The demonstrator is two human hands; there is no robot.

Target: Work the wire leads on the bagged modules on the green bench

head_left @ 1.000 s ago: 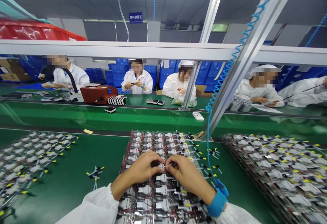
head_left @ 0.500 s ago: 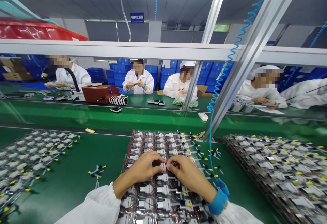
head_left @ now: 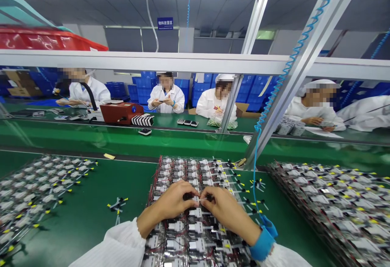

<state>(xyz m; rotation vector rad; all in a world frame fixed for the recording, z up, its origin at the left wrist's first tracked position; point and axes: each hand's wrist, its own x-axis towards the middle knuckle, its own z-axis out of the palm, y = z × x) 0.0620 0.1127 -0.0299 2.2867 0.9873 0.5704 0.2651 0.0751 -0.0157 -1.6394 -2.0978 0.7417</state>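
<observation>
My left hand (head_left: 173,200) and my right hand (head_left: 228,212) meet over the middle of a clear plastic tray (head_left: 156,179). Thumb and forefinger are pinched on each hand, and a small white part (head_left: 199,199) shows between the fingertips; its exact kind is too small to make out. Rows of small white units (head_left: 195,228) with thin red and black wires fill the tray. Black pieces with grey stems and yellow tips stick out along its right side. A blue band (head_left: 262,243) with a coiled cord circles my right wrist.
More loaded trays lie left (head_left: 45,186) and right (head_left: 329,202), the right one stacked. Loose black-and-grey pieces (head_left: 117,206) rest on the green table (head_left: 100,226). A metal post (head_left: 274,100) rises beyond the tray. Co-workers in white coats sit across the green conveyor (head_left: 189,141).
Both hands stay at the same spot on the tray, the fingertips shifting only slightly. The whole view has moved a little down and right.
</observation>
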